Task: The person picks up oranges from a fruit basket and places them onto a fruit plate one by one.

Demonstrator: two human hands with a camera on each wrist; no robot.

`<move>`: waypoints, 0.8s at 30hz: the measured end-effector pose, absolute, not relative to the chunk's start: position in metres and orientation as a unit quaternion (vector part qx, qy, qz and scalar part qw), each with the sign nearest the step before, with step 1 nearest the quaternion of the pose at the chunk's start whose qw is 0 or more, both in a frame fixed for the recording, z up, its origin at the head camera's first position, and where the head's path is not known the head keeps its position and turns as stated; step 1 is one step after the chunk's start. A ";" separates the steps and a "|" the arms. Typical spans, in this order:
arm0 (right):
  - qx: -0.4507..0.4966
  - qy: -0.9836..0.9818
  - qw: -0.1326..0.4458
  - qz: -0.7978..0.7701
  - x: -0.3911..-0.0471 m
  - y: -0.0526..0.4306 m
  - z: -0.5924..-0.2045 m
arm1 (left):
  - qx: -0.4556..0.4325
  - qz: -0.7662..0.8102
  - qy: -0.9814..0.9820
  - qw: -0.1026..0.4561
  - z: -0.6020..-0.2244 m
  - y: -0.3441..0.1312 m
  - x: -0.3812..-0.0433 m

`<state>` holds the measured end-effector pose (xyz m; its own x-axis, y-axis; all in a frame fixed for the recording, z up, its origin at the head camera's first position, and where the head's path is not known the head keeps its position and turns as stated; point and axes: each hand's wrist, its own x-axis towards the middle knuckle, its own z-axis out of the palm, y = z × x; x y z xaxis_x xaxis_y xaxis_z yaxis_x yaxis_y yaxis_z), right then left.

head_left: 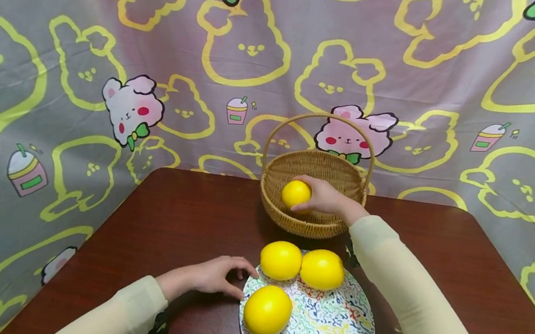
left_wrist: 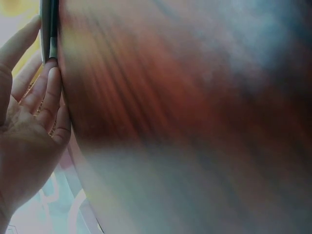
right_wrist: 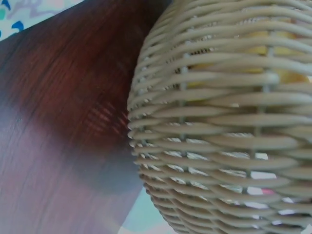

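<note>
At the basket, my right hand (head_left: 326, 198) grips a yellow lemon (head_left: 296, 194) between thumb and fingers, inside the rim of the wicker basket (head_left: 310, 229). In the right wrist view the woven basket wall (right_wrist: 219, 117) hides that hand, and yellow shows through its gaps. My left hand (head_left: 214, 276) rests at the left edge of a round, colourfully patterned plate (head_left: 327, 330), its fingertips on the rim. The left wrist view shows the fingers of the left hand (left_wrist: 29, 112) fairly straight against the edge. Three lemons lie on the plate: front left (head_left: 267, 312), back left (head_left: 281, 260) and back right (head_left: 322, 269).
The dark reddish-brown wooden table (head_left: 181, 217) carries both plate and basket. The basket's tall arched handle (head_left: 324, 116) rises over its opening. Behind the table hangs a cartoon-printed cloth (head_left: 248, 36).
</note>
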<state>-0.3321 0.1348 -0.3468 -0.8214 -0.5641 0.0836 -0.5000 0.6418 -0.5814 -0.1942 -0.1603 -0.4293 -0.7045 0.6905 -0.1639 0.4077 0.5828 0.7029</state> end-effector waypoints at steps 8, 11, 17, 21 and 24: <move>-0.293 0.904 0.036 -0.308 -0.330 0.140 -0.338 | 0.318 0.327 0.863 0.215 -0.429 -0.161 -0.194; -0.296 0.906 0.032 -0.299 -0.327 0.142 -0.333 | 0.318 0.327 0.863 0.217 -0.429 -0.160 -0.195; -0.307 0.905 0.019 -0.293 -0.320 0.142 -0.325 | 0.319 0.327 0.862 0.219 -0.430 -0.161 -0.198; -0.312 0.902 0.015 -0.299 -0.316 0.142 -0.321 | 0.320 0.327 0.862 0.220 -0.431 -0.161 -0.198; -0.313 0.901 0.013 -0.302 -0.313 0.143 -0.319 | 0.320 0.328 0.861 0.220 -0.432 -0.161 -0.197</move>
